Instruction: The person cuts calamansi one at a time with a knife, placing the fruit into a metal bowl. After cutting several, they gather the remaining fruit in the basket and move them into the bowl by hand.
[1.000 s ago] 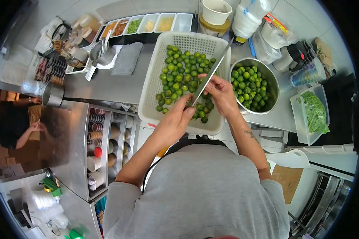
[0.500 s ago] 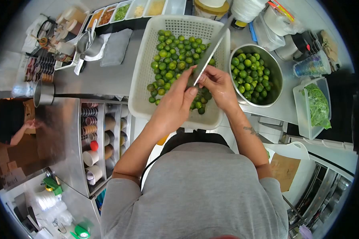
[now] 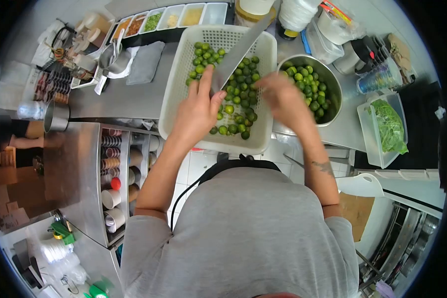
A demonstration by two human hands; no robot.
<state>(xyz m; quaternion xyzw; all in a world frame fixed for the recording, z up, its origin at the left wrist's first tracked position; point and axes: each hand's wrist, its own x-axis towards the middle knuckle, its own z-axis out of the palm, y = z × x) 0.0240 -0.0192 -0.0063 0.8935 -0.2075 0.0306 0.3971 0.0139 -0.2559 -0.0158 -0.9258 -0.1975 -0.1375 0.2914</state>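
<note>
My left hand [image 3: 197, 107] is closed round a large knife [image 3: 241, 54] over the left part of a white perforated basket [image 3: 171, 107]. The blade slants up and to the right, past the basket's far rim; the handle is hidden in my grip. Below it, many green limes [image 3: 241, 82] lie loose in the basket. My right hand [image 3: 285, 99], smeared by motion, is between the basket's right side and a round steel pot [image 3: 338, 99] full of limes. Whether its fingers hold anything cannot be made out.
Trays of chopped ingredients [image 3: 154, 21] line the back. A steel pan [image 3: 115, 60] and a grey cloth [image 3: 145, 63] lie left. At right stands a plastic tub [image 3: 381, 158] with leafy greens [image 3: 387, 124]. Another person's arm [image 3: 25, 143] shows at far left.
My hands have separated: the left moved left with the knife, while the right moved right toward the pot. The view shifted slightly, and the other person's arm at far left has changed position.
</note>
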